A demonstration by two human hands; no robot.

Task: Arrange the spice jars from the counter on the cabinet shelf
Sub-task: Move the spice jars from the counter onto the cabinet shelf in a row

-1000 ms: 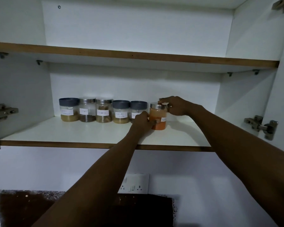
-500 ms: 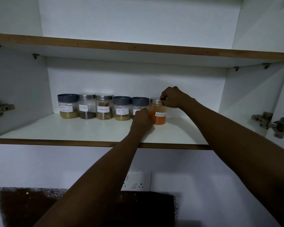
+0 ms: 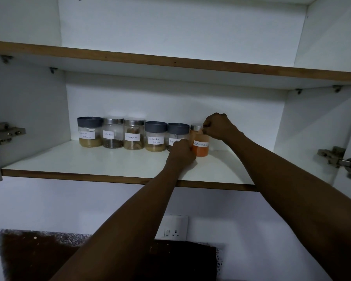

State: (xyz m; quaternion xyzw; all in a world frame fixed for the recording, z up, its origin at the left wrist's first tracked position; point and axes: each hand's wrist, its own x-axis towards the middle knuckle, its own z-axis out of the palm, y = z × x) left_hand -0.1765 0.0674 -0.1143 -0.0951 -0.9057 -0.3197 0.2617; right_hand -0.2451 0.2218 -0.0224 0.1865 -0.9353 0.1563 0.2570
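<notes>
fingers [image 3: 208, 126] pinch silver lid; orange-filled jar [image 3: 200, 146] upright, white label.

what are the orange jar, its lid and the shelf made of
The orange jar looks like clear glass or plastic; the orange powder shows through its wall, and which of the two cannot be told. Its lid looks like brushed metal, silvery with a dull sheen. The shelf seems to be white laminated board, smooth on top with a brown wood-like front edge.

Cabinet: white inside, upper shelf [image 3: 170, 61] with brown edge.
Hinges: metal hinge [image 3: 7, 133] on each side.
Wall: white, with socket [image 3: 173, 228].
Light: dim.
</notes>
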